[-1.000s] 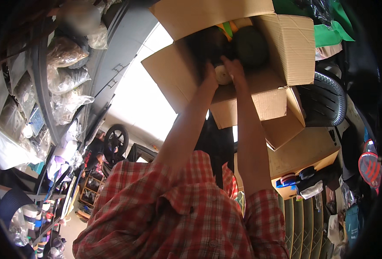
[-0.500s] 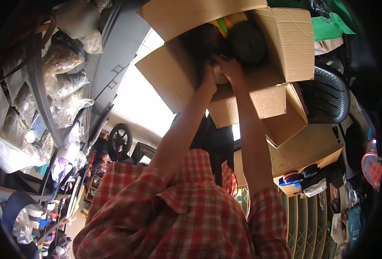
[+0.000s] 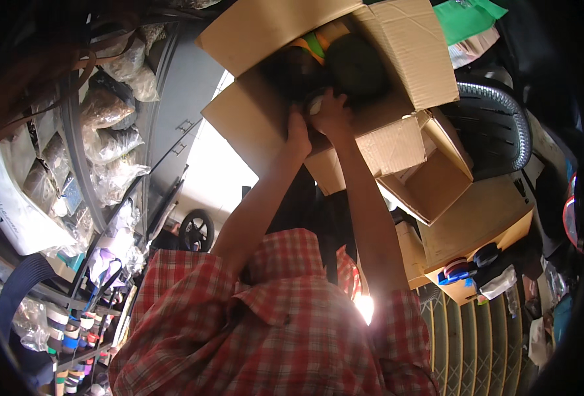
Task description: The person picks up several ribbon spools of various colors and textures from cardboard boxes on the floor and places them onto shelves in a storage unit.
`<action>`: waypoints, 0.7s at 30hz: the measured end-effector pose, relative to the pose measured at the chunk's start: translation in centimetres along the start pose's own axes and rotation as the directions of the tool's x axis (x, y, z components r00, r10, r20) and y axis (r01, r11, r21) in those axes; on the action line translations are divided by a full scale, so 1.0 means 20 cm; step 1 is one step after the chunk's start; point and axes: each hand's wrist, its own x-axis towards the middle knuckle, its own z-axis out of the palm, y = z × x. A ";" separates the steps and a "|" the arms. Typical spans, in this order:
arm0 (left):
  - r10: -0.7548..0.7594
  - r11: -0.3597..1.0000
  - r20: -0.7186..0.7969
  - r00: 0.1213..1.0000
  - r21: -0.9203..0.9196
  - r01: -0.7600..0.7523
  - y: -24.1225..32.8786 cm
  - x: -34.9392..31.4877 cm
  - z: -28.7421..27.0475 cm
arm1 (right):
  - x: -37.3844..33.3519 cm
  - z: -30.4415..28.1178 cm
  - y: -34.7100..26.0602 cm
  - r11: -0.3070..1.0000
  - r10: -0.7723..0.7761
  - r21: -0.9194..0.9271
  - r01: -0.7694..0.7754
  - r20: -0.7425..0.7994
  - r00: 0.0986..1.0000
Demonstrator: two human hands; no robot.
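Observation:
An open cardboard box stands before me with its flaps spread. Both hands reach inside it. My right hand is closed around a small dark roll with a pale centre. My left hand presses against the roll's left side, its fingertips partly lost in shadow. Just beyond the hands lies a large dark round roll. A band striped green, yellow and orange shows at the box's far side. The dark left part of the box interior is too dim to make out.
A smaller open carton sits right of the box, beside a black woven-edged chair. Shelves at left hold clear plastic bags. Blue and red rolls lie on a closed carton at lower right.
My view has shifted, so the box appears further left and higher. Both hands stay in the box, and the roll between them has turned, showing its pale centre.

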 end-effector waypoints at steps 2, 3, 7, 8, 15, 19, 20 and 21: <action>-0.013 0.998 -0.059 0.998 0.058 0.017 0.01 0.00 0.00 | 0.01 -0.01 0.01 1.000 -0.005 -0.007 0.005 -0.007 1.000; -0.024 0.995 -0.127 0.992 0.098 0.037 0.02 -0.01 0.00 | 0.00 -0.03 0.00 1.000 -0.015 -0.028 0.014 -0.006 1.000; 0.000 0.954 -0.023 1.000 0.301 0.007 0.11 -0.11 -0.01 | -0.08 -0.14 0.07 0.984 -0.031 0.176 0.035 -0.026 0.999; -0.058 0.953 0.020 0.998 0.299 0.050 0.16 -0.15 0.01 | -0.11 -0.17 0.11 0.951 -0.125 0.276 0.137 -0.061 0.990; -0.064 0.817 0.630 0.774 0.478 -0.322 0.26 -0.30 0.07 | -0.35 -0.37 0.22 0.651 -0.382 0.692 0.311 -0.056 0.923; 0.063 0.512 0.855 0.515 0.415 -0.752 0.27 -0.45 0.13 | -0.55 -0.43 0.33 0.501 -0.289 0.790 0.353 -0.232 0.929; -0.106 0.819 0.785 0.611 0.417 -0.394 0.29 -0.48 0.17 | -0.62 -0.45 0.37 0.356 -0.198 0.875 0.329 -0.273 0.941; -0.273 0.943 0.684 0.676 0.329 0.049 0.30 -0.52 0.22 | -0.67 -0.45 0.45 0.216 -0.182 0.950 0.225 -0.187 0.965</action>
